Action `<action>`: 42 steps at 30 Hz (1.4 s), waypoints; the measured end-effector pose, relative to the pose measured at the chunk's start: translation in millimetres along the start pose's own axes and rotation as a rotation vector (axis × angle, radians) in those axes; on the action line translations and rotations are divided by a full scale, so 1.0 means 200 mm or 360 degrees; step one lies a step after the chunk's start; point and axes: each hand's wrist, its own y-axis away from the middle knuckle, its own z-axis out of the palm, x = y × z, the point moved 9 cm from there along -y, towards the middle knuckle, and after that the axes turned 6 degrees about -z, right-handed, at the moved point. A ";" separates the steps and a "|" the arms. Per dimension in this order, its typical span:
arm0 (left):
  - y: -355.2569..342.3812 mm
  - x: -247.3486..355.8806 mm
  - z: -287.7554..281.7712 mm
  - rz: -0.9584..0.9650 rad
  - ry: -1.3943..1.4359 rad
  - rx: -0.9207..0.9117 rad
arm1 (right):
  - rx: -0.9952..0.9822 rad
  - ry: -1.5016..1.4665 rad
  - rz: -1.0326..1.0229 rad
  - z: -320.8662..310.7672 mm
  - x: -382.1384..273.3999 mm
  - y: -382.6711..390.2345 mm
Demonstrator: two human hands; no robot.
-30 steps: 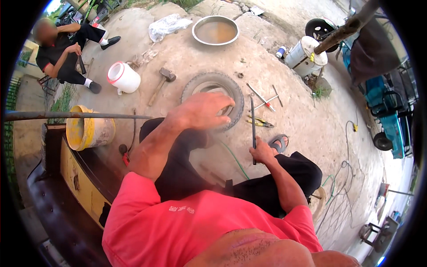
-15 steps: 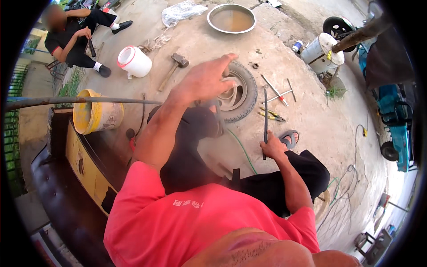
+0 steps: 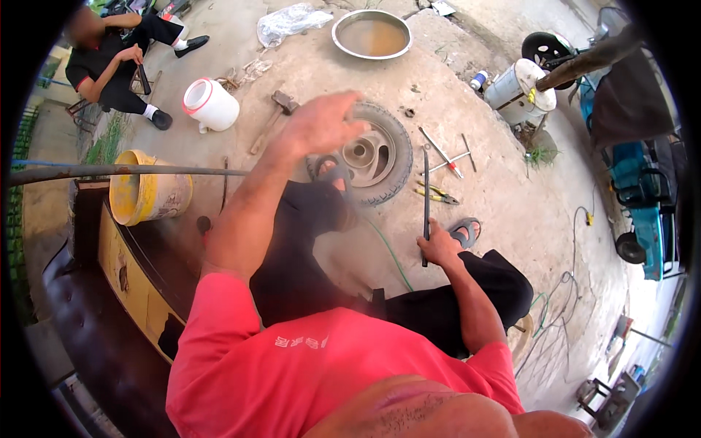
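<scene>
My left hand (image 3: 318, 128), slightly blurred, is raised between me and the ground with fingers apart, holding nothing. Behind it a wheel with tyre (image 3: 391, 168) lies flat beside my sandalled left foot (image 3: 332, 175). My right hand (image 3: 440, 244) grips the lower part of a long dark metal bar (image 3: 426, 193) near my right knee. Right of the wheel lie yellow-handled pliers (image 3: 443, 195), a cross wrench (image 3: 450, 158) and a small metal ring (image 3: 410, 113). A sledgehammer (image 3: 285, 102) is partly hidden by my left hand.
A seated person (image 3: 120, 80) holds a dark object at upper left. Around lie a white jug (image 3: 215, 106), yellow bucket (image 3: 128, 201), water basin (image 3: 372, 55), plastic bag (image 3: 281, 25), white drum (image 3: 511, 95) and cables (image 3: 573, 277). A rusty rod (image 3: 87, 171) crosses left; a teal vehicle (image 3: 635, 204) stands right.
My left hand has risen forward and away from me, uncovering more of the wheel and my left foot. The view has shifted a little. My right hand still holds the bar.
</scene>
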 end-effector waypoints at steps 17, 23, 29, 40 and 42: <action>0.34 0.41 0.43 0.0660 -0.0212 -0.0482 | 0.0037 -0.0010 -0.0072 0.02 0.01 0.00; 0.36 0.45 0.45 0.0717 -0.0240 -0.0543 | 0.0105 0.0005 -0.0114 0.06 0.07 -0.04; 0.36 0.46 0.45 0.0726 -0.0232 -0.0557 | 0.0106 0.0006 -0.0128 0.05 0.06 -0.03; 0.36 0.46 0.44 0.0720 -0.0226 -0.0542 | 0.0109 -0.0023 -0.0144 0.06 0.07 -0.04; 0.36 0.47 0.43 0.0708 -0.0222 -0.0546 | 0.0118 -0.0025 -0.0157 0.06 0.08 -0.03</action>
